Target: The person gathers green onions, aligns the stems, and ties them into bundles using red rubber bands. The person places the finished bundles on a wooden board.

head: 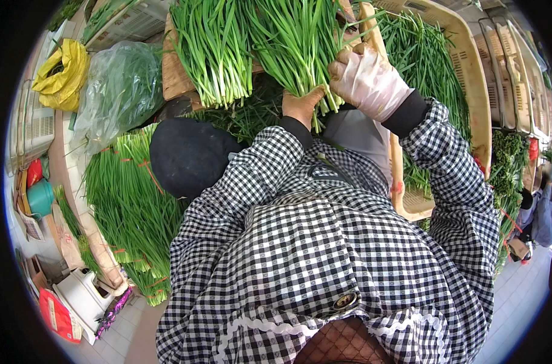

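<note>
My left hand (303,103), bare, is closed around the pale lower stems of a bunch of garlic chives (298,50). Close to its right, my right hand (369,82) wears a whitish, stained thin glove and has its fingers curled at the bunch's right edge; whether it pinches a stem or leaf cannot be told. Another heap of garlic chives (217,63) lies just left of the bunch, stem ends towards me, on a brown board (178,68). Dark loose greens lie beneath my left wrist.
A cream plastic crate (478,113) of chives stands at the right. At the left are tied chive bundles (130,195), a clear plastic bag of greens (121,82), a yellow sack (62,75) and a white plastic stool (82,300). A person (544,209) is at the far right.
</note>
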The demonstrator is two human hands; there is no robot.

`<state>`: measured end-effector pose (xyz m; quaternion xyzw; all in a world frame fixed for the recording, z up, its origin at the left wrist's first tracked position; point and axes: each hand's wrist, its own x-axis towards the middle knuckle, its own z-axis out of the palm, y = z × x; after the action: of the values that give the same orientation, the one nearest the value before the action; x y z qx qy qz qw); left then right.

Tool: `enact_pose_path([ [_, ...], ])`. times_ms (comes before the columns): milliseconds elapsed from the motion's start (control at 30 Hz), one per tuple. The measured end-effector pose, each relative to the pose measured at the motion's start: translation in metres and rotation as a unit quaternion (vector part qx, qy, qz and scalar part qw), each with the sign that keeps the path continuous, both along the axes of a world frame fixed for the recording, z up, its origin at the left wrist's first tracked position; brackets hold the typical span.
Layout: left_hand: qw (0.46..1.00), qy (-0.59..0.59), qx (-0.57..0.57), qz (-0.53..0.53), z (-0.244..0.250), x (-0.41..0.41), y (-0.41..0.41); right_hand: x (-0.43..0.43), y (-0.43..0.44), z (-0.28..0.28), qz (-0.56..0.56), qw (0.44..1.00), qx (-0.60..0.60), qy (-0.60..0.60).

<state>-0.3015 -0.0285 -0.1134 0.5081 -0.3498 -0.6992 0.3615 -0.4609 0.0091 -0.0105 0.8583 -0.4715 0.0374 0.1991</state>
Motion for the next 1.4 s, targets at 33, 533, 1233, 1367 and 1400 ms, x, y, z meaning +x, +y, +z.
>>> enact_pose_path([
  [33, 1.0, -0.006, 0.0, 0.006, 0.0, -0.001, 0.001, 0.002, 0.001, 0.004, 0.003, 1.0, 0.003, 0.007],
  [533, 0.955, 0.178, 0.182, -0.15, -0.029, 0.056, -0.025, -0.005, 0.06, 0.001, -0.063, 0.828, 0.415, -0.373],
  [1233, 0.932, 0.28, 0.194, -0.123, -0.021, 0.069, -0.046, 0.08, 0.046, -0.086, -0.071, 0.827, 0.346, -0.438],
  [1367, 0.954, 0.219, 0.172, -0.114, -0.027, 0.069, -0.045, 0.075, 0.052, -0.08, -0.249, 0.791, 0.358, -0.429],
  [1400, 0.948, 0.242, 0.179, -0.102, -0.027, 0.065, -0.047, 0.074, 0.047, -0.083, -0.262, 0.81, 0.35, -0.39],
])
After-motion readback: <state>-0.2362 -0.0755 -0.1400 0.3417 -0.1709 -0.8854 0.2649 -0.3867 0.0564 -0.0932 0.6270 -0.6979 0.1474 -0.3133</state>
